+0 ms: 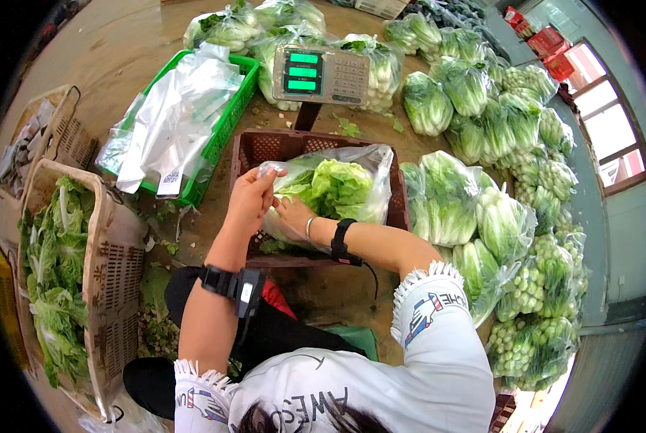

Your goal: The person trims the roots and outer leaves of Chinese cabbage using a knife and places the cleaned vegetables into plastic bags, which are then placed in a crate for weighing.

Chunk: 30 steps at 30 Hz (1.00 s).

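Note:
A clear plastic bag (378,178) holding leafy green lettuce (337,184) lies in a dark red-brown crate (259,146). At the bag's left end, my left hand (252,196) is closed, thumb and fingers pinching the gathered plastic. Close beside it, on the near side of the lettuce, my right hand (294,216) is bent over the bag's edge. Its fingers look closed on the plastic, though the tips are partly hidden. Behind the crate stands a scale display (321,74) with lit green readouts and a keypad.
Left of the crate, a green basket (225,137) holds white plastic bags (186,115). A tan crate (110,289) of loose greens (56,281) stands nearer on the left. Bagged cabbages (449,195) line the right side, with more bagged greens (225,30) behind the scale.

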Motion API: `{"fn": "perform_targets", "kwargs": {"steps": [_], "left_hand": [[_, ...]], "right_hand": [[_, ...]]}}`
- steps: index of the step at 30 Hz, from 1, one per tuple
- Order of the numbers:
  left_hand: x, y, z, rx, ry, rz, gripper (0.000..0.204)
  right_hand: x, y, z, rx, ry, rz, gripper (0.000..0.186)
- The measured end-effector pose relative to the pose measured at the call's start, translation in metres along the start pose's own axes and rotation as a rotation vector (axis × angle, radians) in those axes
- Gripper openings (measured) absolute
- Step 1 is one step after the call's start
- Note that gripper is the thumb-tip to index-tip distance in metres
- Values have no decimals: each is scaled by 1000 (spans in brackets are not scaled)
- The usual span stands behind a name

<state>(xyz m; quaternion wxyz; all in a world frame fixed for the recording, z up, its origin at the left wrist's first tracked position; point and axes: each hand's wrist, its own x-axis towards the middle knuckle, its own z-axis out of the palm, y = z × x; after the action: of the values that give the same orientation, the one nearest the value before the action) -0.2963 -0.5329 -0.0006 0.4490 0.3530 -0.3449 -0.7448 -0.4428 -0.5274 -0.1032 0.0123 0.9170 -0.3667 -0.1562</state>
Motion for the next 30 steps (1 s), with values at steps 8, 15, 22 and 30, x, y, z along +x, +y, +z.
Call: {"fn": "perform_targets", "kwargs": {"steps": [8,15,22,30], "left_hand": [[-2,16,-11,62,15,-341,34],[23,-11,6,-201,-55,-287,27],[44,-15,-6,-91,97,-211,27],[84,-44,0,415,311,257,12]], "right_hand": [[-63,-4,-102,747,395,99,15],[-62,116,-33,417,498,546,33],[-56,111,-46,625,807,673,31],[-55,148,-2,421,333,598,50]]}}
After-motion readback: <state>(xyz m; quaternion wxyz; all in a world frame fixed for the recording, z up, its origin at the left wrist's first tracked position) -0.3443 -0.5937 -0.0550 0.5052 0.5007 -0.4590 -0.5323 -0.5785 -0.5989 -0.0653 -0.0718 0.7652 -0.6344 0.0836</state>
